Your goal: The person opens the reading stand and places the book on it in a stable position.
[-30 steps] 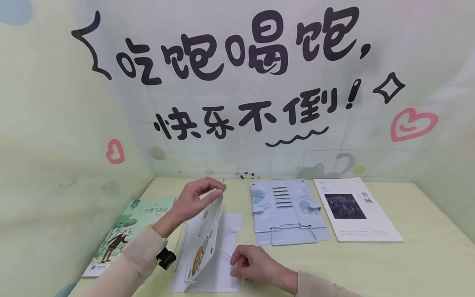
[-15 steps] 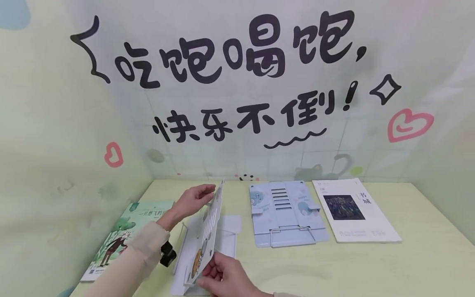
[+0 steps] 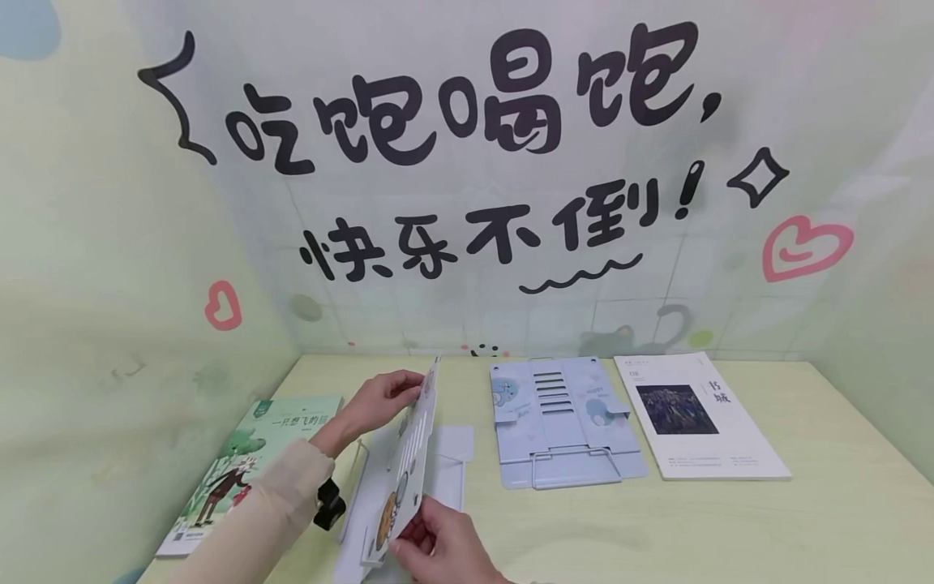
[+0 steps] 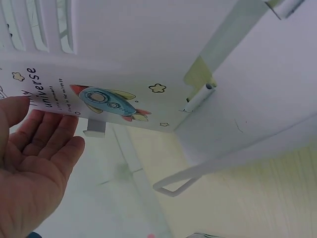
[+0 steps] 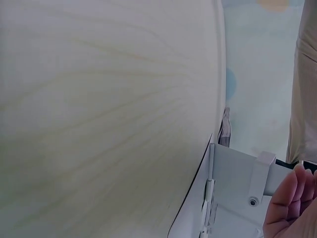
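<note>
A white book stand [image 3: 412, 454] with cartoon prints stands at the left of the table, its slotted panel raised steeply above a flat base plate [image 3: 448, 478]. My left hand [image 3: 383, 399] holds the panel's far part; the left wrist view shows the thumb of this hand [image 4: 37, 158] over the printed face, by a rocket picture [image 4: 111, 102], and the fingers at the edge. At the near lower corner, my right hand [image 3: 447, 539] pinches the panel between thumb and curled fingers. The right wrist view catches only part of that hand [image 5: 294, 206] beside the stand's white metal [image 5: 235, 173].
Left of the stand lies a green picture book [image 3: 255, 454], partly behind the left sleeve. A folded light-blue book stand [image 3: 521, 434] lies right of the middle, with a white magazine [image 3: 718, 450] beside it. A printed curtain [image 3: 467, 316] hangs behind the table.
My right hand has come left from beside the base and taken hold of the panel's near corner. My left hand has slipped from the panel's top down its left side.
</note>
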Tool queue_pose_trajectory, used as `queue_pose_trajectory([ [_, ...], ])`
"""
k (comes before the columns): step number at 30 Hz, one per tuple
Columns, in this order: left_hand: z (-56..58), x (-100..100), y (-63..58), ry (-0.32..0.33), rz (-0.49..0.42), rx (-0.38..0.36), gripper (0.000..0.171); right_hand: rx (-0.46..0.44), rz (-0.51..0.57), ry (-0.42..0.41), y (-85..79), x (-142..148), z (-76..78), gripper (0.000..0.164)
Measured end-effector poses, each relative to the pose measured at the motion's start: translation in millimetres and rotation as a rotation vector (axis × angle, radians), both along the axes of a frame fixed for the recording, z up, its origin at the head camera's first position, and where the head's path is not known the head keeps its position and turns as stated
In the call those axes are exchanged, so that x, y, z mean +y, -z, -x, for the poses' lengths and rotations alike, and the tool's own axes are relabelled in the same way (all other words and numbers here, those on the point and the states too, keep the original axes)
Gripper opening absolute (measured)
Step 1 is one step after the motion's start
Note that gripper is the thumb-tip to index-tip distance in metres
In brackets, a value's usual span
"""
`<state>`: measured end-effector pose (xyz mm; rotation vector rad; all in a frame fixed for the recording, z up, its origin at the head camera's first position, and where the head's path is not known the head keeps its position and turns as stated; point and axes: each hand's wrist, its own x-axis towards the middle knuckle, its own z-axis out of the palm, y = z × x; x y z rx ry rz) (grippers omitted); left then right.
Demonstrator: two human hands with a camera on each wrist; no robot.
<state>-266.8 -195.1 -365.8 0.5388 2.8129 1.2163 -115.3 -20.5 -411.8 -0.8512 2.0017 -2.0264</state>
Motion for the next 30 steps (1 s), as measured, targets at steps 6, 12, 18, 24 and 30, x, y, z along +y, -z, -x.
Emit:
queue_pose_trajectory([
  [6,-0.4,-9,0.8,-0.059,0.01,0.044,0.03,0.063,-0.059,0.059,-1.0,7,7.2,0.016],
  [12,-0.6,-22,3.0,-0.17,0.012,0.047,0.035,0.057,-0.082,0.15,0.4,18,19.7,0.009],
  [18,-3.8,-36,4.0,-0.274,0.007,0.027,0.041,0.03,-0.1,0.254,-1.8,32,38.8,0.008],
  [24,-13.8,-49,5.3,-0.36,-0.028,0.019,0.042,0.01,-0.15,0.345,-6.6,42,65.8,0.008],
  [30,-21.6,-57,9.4,-0.422,-0.063,0.032,0.042,-0.015,-0.145,0.401,-8.5,47,97.6,0.008],
])
